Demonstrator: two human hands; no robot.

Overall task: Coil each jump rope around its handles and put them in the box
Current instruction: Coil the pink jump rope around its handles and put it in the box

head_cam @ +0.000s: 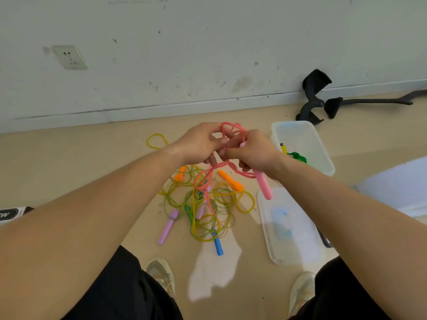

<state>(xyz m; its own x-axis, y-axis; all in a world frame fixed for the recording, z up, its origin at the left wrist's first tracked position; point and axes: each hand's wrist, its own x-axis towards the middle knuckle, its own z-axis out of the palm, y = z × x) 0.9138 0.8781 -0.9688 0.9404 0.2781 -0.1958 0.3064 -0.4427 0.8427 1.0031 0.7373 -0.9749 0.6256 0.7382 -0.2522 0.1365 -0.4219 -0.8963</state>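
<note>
Both hands meet above a tangle of jump ropes on the floor. My right hand grips a pink handle that sticks down and to the right. My left hand holds the second pink handle, mostly hidden under its fingers, and pinches the pink cord. That cord loops above my fingers and hangs down into the pile of yellow-green cords with orange, purple and blue handles. The clear plastic box stands to the right, holding a coiled green and yellow rope.
The box's clear lid lies on the floor at front right. Black chair parts lie by the wall at the back right. My shoes are at the bottom edge. A white wall with a socket runs behind.
</note>
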